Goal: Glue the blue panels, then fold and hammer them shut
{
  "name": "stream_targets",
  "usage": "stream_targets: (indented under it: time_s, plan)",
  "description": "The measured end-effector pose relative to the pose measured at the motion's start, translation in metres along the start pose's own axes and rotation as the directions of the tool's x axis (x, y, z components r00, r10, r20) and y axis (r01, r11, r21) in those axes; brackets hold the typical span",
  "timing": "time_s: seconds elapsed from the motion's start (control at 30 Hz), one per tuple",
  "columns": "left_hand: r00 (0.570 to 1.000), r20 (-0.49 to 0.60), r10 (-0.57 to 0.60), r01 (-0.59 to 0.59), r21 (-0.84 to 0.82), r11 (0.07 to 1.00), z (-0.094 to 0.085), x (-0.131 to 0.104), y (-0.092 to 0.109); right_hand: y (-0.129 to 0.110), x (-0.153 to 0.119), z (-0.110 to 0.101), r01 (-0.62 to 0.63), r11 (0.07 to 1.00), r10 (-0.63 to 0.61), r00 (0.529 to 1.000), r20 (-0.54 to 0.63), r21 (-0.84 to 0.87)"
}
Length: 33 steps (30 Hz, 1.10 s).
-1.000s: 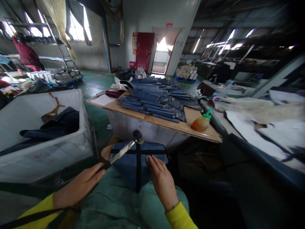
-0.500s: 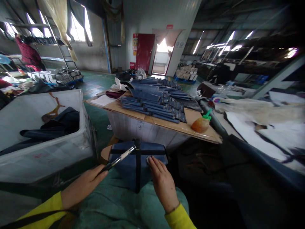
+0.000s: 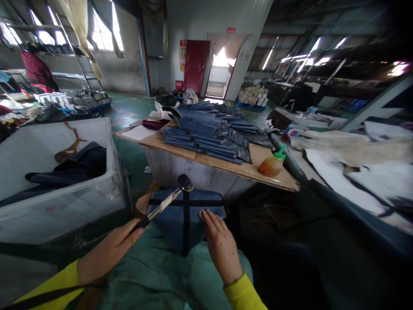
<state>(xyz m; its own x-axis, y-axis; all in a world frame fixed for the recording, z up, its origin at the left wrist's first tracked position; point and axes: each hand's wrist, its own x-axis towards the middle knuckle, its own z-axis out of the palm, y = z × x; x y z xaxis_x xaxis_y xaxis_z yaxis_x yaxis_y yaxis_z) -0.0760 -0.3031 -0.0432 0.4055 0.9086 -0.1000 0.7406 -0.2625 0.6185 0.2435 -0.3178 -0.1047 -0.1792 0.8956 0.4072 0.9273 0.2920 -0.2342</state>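
A blue piece with crossing black bands point(image 3: 174, 234) lies over my lap, its far part on something brown. My left hand point(image 3: 112, 247) is wrapped round the dark handle of a hammer point(image 3: 166, 201), whose round black head is raised above the far edge of the blue piece. On the right side of that piece rests my right hand point(image 3: 221, 241), fingers together, with a small pale object under the fingertips that is too hidden to name.
Ahead, a cardboard-topped table point(image 3: 196, 158) bears stacked blue strips point(image 3: 206, 137) and an orange bottle with a green nozzle point(image 3: 272, 164). A white bin point(image 3: 111, 185) with dark material stands left. Pale sheets point(image 3: 332, 176) lie right. A person point(image 3: 37, 69) is far left.
The hammer head has risen from the far edge of the blue piece, and my left hand has shifted slightly. My right hand stays almost where it was.
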Motion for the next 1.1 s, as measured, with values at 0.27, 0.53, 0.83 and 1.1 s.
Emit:
stream_targets:
  time_s: [0.27, 0.53, 0.83, 1.1]
  plan:
    - [0.998, -0.057, -0.010, 0.013, 0.053, 0.999, -0.001, -0.004, 0.009, 0.001, -0.003, 0.002, -0.005, 1.000, 0.006, 1.000, 0.015, -0.013]
    - [0.995, 0.100, 0.015, -0.016, 0.004, 1.000, 0.017, 0.021, 0.032, 0.003, -0.006, 0.004, -0.001, 1.000, 0.001, 1.000, -0.014, -0.020]
    - [0.983, 0.174, 0.061, -0.067, 0.034, 0.997, 0.021, 0.054, 0.058, 0.005, -0.008, 0.002, 0.006, 1.000, -0.006, 1.000, 0.000, 0.005]
    - [0.987, 0.161, -0.004, -0.005, 0.057, 0.998, 0.024, 0.042, 0.053, 0.010, -0.010, 0.007, 0.024, 0.999, -0.023, 0.999, -0.022, 0.021]
